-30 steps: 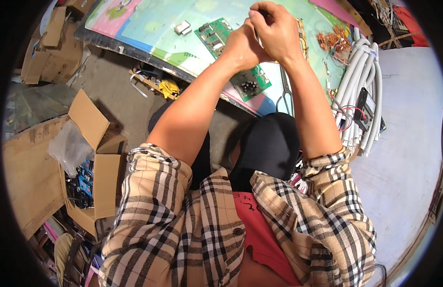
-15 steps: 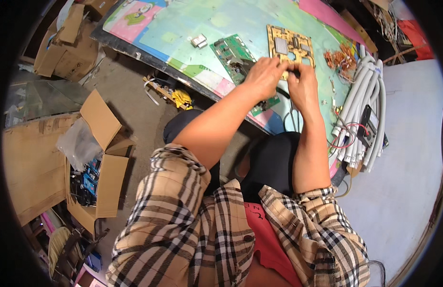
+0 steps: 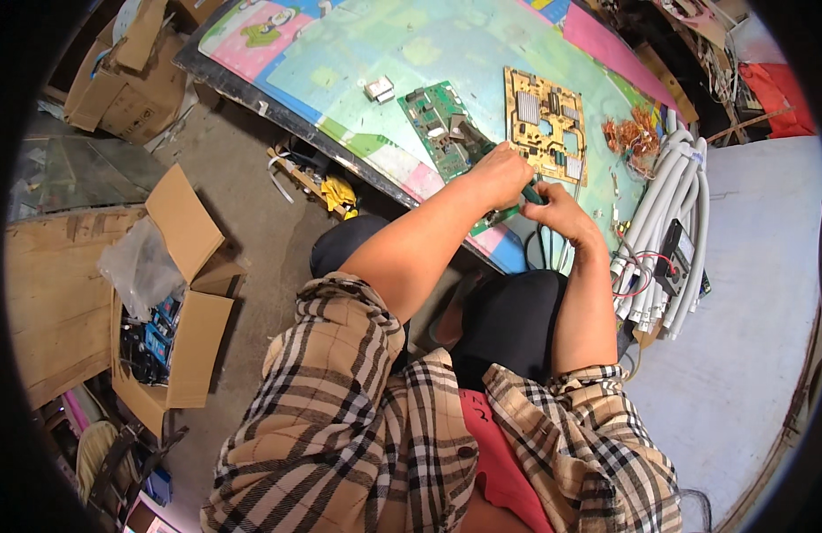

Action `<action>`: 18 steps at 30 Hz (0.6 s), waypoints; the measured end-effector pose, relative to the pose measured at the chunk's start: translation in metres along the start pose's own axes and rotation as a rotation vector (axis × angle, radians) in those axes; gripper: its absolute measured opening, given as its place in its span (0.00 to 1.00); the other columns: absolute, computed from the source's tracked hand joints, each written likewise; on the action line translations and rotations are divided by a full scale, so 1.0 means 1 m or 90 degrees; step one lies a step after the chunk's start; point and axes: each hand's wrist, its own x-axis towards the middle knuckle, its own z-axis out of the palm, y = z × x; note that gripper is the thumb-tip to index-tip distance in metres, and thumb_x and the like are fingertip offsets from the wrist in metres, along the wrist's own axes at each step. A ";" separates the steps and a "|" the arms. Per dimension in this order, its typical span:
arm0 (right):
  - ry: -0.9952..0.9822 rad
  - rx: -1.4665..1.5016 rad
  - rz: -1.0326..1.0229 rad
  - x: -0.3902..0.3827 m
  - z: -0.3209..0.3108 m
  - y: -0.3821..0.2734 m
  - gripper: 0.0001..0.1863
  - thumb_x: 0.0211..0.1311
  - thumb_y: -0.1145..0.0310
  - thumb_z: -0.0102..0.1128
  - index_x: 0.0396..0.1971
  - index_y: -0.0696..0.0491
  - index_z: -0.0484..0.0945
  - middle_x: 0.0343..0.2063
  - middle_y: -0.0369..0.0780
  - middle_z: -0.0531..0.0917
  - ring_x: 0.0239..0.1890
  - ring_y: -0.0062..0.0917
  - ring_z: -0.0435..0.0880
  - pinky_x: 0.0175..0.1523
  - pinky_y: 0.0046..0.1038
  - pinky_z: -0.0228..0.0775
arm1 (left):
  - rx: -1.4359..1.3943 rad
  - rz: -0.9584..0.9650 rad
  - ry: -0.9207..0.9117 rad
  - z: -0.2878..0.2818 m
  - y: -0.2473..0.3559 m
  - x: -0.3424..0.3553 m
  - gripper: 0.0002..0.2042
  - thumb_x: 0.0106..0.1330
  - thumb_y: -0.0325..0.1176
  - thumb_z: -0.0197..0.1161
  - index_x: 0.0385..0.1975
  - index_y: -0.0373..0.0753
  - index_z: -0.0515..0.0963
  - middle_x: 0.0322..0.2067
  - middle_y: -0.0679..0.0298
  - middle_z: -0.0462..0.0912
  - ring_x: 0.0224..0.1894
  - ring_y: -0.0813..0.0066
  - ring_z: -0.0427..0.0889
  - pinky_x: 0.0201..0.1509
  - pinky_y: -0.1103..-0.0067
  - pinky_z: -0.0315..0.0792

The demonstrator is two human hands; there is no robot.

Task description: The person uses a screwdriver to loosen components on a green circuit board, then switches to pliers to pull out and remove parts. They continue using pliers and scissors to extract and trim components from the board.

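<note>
A dark green-handled tool [image 3: 534, 190] lies across the near part of the table, its kind hidden by my fingers. My left hand [image 3: 502, 176] is closed around it from above. At its near end, my right hand [image 3: 557, 211] has its thumb and fingers closed on the handle. Under and left of my hands is a green circuit board [image 3: 434, 114] with grey metal parts on it. Just beyond them, a tan circuit board [image 3: 549, 98] with silver heatsinks lies flat, apart from my fingers.
A small metal-cased part [image 3: 379, 88] sits left of the boards. Right of them are a copper wire tangle [image 3: 631, 133], bundled grey tubes [image 3: 667, 204] and a black meter [image 3: 676, 256] with a red lead. An open carton [image 3: 196, 346] stands on the floor at left.
Both hands have left the tan board and come nearer to me. The green-handled tool now shows between them. The view has shifted slightly.
</note>
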 end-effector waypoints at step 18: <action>-0.089 0.349 0.102 0.004 0.030 -0.036 0.19 0.62 0.73 0.47 0.54 0.54 0.62 0.24 0.36 0.76 0.18 0.15 0.68 0.23 0.19 0.60 | -0.166 -0.035 0.216 -0.031 -0.009 -0.009 0.21 0.51 0.24 0.61 0.48 0.34 0.76 0.48 0.49 0.77 0.54 0.53 0.74 0.58 0.68 0.69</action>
